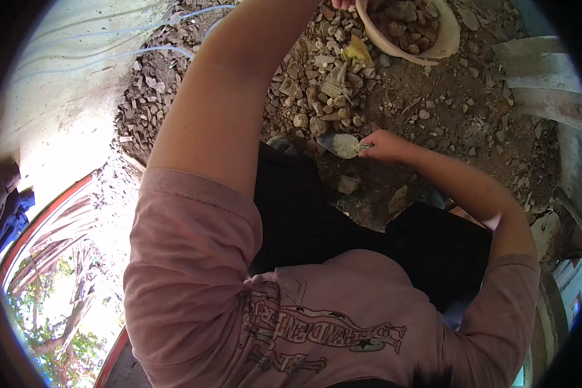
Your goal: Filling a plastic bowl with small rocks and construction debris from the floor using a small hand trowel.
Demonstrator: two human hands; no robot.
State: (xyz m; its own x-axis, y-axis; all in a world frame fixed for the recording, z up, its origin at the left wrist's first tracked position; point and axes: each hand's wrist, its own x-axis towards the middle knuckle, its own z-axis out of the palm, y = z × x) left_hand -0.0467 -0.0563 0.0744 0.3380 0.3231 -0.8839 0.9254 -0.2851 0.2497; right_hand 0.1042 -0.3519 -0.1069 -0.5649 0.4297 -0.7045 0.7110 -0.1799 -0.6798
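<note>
At the top edge, mostly cropped, my left hand (344, 4) has curled fingers at the rim of a pale bucket (446, 32) holding broken rubble (407, 26). My right hand (385, 145) grips a trowel (338, 145) by its handle; the blade rests low over the dirt (427, 90), coated with pale dust. A heap of stones and broken chunks (323, 90) lies above the blade, with a yellow piece (357, 50) beside the bucket. My dark-clothed legs are bent just below the trowel.
A pale wall (71, 110) with thin blue tubes (142, 50) stands on the left, above a bright red-edged opening (77, 187) showing foliage. Weathered corrugated sheets (537, 71) border the rubble on the right. Dark and blue fabric (16, 213) hangs at the far left.
</note>
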